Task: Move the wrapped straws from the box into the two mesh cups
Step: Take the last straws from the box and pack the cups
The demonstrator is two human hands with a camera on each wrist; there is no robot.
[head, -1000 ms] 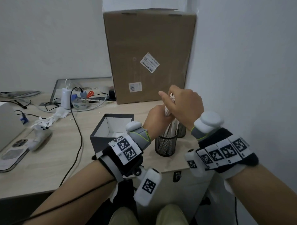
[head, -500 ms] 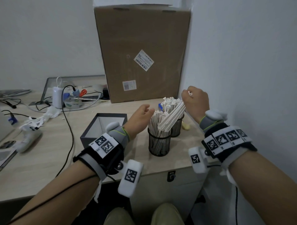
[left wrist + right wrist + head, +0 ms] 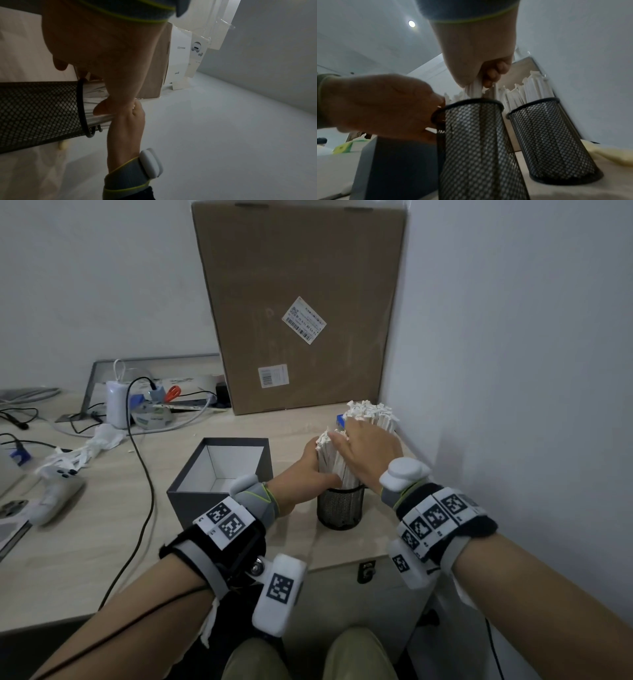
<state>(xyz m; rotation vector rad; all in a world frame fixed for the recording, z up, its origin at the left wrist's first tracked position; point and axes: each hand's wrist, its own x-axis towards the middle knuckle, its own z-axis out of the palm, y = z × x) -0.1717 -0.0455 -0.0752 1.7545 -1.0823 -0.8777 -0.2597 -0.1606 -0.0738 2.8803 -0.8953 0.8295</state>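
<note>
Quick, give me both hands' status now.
Left hand: grips the straws above the near mesh cup.
Right hand: fingers curled round the same straws.

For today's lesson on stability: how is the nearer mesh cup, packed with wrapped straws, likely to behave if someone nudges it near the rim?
The nearer mesh cup is narrow and the wrapped straws stand well above its rim, so it probably tips easily. Thin mesh and paper look light, so it may slide too. The left hand and right hand holding the bundle likely steady it.
</note>
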